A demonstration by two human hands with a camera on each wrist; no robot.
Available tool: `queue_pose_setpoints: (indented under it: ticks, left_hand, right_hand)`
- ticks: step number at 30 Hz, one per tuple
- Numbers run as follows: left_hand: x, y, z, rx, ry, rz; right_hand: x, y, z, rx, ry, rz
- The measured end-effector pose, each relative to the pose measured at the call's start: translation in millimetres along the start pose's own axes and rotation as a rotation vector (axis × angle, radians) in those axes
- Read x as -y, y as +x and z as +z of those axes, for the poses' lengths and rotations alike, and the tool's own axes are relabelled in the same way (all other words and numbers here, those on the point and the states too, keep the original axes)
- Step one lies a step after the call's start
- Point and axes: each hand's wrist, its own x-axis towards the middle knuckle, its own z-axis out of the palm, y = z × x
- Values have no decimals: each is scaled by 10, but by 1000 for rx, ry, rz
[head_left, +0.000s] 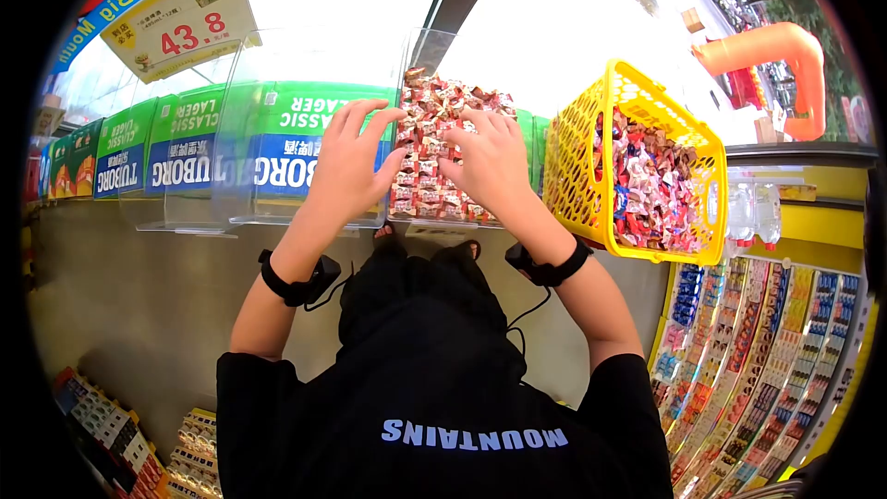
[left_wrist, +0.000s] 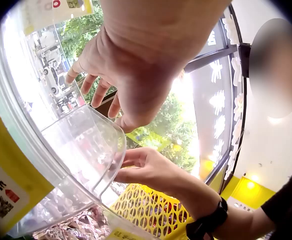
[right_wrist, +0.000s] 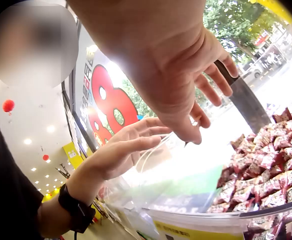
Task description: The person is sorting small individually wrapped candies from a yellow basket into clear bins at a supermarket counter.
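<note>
Wrapped candies [head_left: 430, 143] in red and pale wrappers fill a clear plastic bin, laid in rows toward its front. Over the bin's left side is my left hand [head_left: 356, 157], its fingers spread and holding nothing. My right hand [head_left: 490, 162] hovers above the right part of the candies, fingers apart and thumb pointing inward. In the right wrist view that hand [right_wrist: 181, 85] hangs above the heaped candies [right_wrist: 266, 170] with bare fingertips. From the left wrist, the left hand [left_wrist: 131, 75] appears above a clear bin wall [left_wrist: 106, 135].
A yellow perforated basket [head_left: 577, 152] holding mixed wrapped candies stands right of the bin. Green and blue Tuborg cartons [head_left: 189, 143] line the left behind clear panels. A price sign [head_left: 185, 23] stands at upper left. Stocked shelves [head_left: 758, 351] rise at lower right.
</note>
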Motion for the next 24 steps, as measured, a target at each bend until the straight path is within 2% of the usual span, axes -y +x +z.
queue_pose_setpoints:
  ticks: [2,6,13,17,20,24]
  left_hand:
    - [56,-21,53,30,15,-10]
    - [78,-41,100,33,65,-8]
    - [58,-96,100,56,102,-9]
    - [-87,-107,92,60,141,7]
    - [-160,-85,176,61,168,-18]
    - [-250,74,268,76,220,-7]
  right_hand:
    - [-54,-29,204,98,-41,61]
    - [-63,45,446,188,-138,50]
    - [-29,70,490,156,-146,95]
    - [-17,-185,20,83,-37,62]
    - [135,-451,-580,19,12,-1]
    - [235,-855,-1382,31,92,47]
